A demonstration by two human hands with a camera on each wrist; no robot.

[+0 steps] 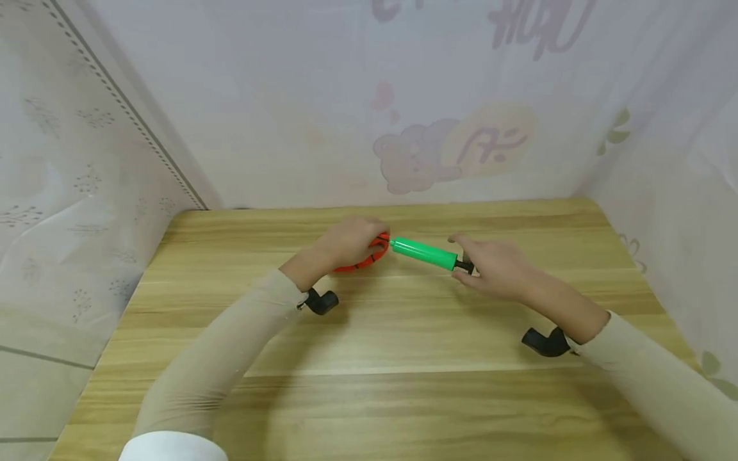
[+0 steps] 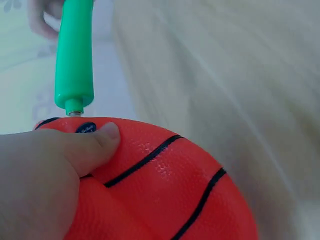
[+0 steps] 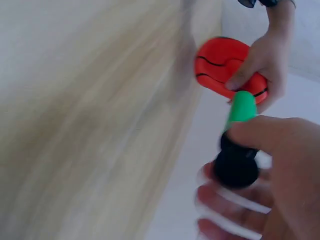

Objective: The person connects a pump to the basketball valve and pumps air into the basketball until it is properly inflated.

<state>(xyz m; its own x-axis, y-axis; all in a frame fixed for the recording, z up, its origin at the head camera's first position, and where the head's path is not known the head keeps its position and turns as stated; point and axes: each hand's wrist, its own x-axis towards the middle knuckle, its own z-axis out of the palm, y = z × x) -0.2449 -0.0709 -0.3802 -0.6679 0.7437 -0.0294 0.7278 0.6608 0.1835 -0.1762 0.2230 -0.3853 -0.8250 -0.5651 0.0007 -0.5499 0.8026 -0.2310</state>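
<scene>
Wood-grain tabletop point(image 1: 415, 339), pale printed walls point(image 1: 288, 115), hands point(image 1: 352, 241) point(image 1: 500, 269) gripping red ball point(image 2: 155, 190) (left), green pump point(image 1: 425, 253) (right)

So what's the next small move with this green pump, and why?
Probably draw the black pump handle back with the right hand: it sits close to the green barrel, whose metal tip meets the dented red basketball gripped by the left hand.

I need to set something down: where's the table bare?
The wooden tabletop is bare between the left wrist mount and right wrist mount, and from the green hand pump back to the printed sheet. It's crowded mid-table: left hand gripping the red basketball, right hand on the pump's black handle.
</scene>
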